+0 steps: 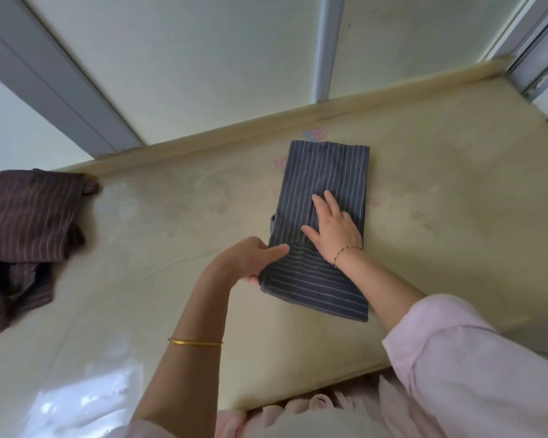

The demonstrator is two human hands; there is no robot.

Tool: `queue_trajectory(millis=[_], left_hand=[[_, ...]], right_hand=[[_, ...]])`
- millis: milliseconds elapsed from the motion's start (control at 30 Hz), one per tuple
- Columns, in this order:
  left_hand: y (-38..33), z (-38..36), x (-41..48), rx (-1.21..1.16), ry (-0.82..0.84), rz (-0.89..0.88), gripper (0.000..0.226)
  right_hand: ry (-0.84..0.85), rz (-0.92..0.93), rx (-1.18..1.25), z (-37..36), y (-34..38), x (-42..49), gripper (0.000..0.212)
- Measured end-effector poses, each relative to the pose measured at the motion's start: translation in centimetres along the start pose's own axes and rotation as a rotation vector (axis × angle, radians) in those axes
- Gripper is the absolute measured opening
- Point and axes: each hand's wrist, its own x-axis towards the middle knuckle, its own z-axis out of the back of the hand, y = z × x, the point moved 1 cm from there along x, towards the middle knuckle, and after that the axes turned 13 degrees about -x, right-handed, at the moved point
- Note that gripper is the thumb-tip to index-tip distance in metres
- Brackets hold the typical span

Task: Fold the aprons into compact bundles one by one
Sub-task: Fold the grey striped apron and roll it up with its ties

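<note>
A dark blue apron with thin white stripes (325, 172) lies on the table as a long narrow folded strip. Its near end is turned over, so the stripes there run crosswise. My left hand (250, 259) pinches the left edge of that turned-over flap between thumb and fingers. My right hand (334, 227) lies flat, fingers spread, pressing on the middle of the strip just beyond the fold. A brown striped apron (26, 222) lies crumpled in a heap at the table's left edge.
The pale yellow table (171, 216) has a raised lip along its far edge against a white wall. Glossy plastic film (86, 403) shines at the near left. The table's near edge runs just below my arms.
</note>
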Motion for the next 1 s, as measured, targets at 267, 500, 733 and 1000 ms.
queue_trajectory(millis=[267, 500, 733, 1000], left_hand=[[3.9, -2.2, -1.4, -0.014, -0.158, -0.114, 0.028], [5.6, -4.0, -1.2, 0.09, -0.438, -0.134, 0.028], [2.7, -4.4, -1.3, 0.462, -0.495, -0.074, 0.041], [3.0, -5.6, 4.3, 0.761, -0.447, -0.514, 0.061]], right_hand=[[-0.035, 0.055, 0.099, -0.8, -0.9, -1.7, 0.036], [-0.039, 0.099, 0.11, -0.6, -1.5, -1.6, 0.04], [-0.06, 0.155, -0.103, -0.8, -1.9, -1.3, 0.044], [-0.167, 0.147, -0.157, -1.9, -2.1, -1.8, 0.051]])
